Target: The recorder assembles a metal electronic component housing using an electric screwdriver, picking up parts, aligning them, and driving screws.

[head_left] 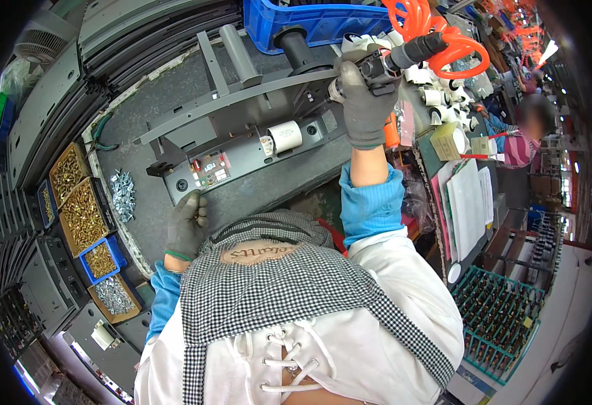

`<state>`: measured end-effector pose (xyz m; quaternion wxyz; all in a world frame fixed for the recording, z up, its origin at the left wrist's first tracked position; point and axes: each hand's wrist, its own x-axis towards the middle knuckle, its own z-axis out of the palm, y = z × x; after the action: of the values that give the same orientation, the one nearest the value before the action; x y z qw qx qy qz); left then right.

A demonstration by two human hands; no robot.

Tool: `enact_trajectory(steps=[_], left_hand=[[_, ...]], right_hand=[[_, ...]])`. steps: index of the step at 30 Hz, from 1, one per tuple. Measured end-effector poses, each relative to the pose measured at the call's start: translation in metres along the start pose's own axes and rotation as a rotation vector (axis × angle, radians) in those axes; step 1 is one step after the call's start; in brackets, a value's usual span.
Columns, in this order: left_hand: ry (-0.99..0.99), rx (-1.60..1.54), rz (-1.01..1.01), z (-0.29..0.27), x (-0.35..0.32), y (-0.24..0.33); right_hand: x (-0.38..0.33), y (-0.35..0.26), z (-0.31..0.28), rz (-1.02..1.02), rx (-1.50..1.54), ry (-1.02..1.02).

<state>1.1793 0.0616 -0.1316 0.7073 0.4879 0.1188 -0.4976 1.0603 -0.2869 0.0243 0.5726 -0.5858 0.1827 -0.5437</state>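
My right hand (pixel 367 108), in a grey glove, is closed round a dark air screwdriver (pixel 379 69) with an orange coiled hose (pixel 458 54) behind it. The tool lies against the right end of a dark grey metal frame (pixel 242 101); its tip is hidden. On the frame's base plate sit a small circuit board (pixel 211 169) and a white cylinder (pixel 284 137). My left hand (pixel 186 226), also gloved, is by the plate's near left corner. Its fingers are curled, and what they may hold does not show. Loose silver screws (pixel 123 194) lie to its left.
Boxes of brass-coloured screws (pixel 83 212) and silver screws (pixel 114 295) line the left edge. Green-handled pliers (pixel 100 131) lie behind. A blue crate (pixel 323 23) stands at the back. White rollers (pixel 434 98) and papers (pixel 466 202) are to the right; a person (pixel 522 138) sits beyond.
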Motion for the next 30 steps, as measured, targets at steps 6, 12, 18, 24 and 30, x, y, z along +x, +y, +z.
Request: enact_trajectory(steps=[6, 12, 18, 24, 30], left_hand=[[-0.056, -0.021, -0.003, 0.009, 0.000, -0.003], [-0.112, -0.090, -0.016, 0.016, -0.001, -0.007], [-0.121, -0.095, -0.013, 0.019, -0.001, -0.009], [-0.119, -0.091, 0.004, 0.022, -0.006, 0.003], [-0.211, -0.062, -0.074, 0.038, -0.009, 0.011]], right_hand=[[0.011, 0.019, -0.011, -0.217, -0.288, 0.021], [-0.001, -0.001, 0.000, -0.010, 0.017, 0.009], [0.003, 0.013, -0.008, -0.081, -0.143, 0.055], [-0.003, -0.003, 0.006, -0.078, -0.041, -0.050], [-0.003, -0.003, -0.008, 0.095, -0.027, -0.152]])
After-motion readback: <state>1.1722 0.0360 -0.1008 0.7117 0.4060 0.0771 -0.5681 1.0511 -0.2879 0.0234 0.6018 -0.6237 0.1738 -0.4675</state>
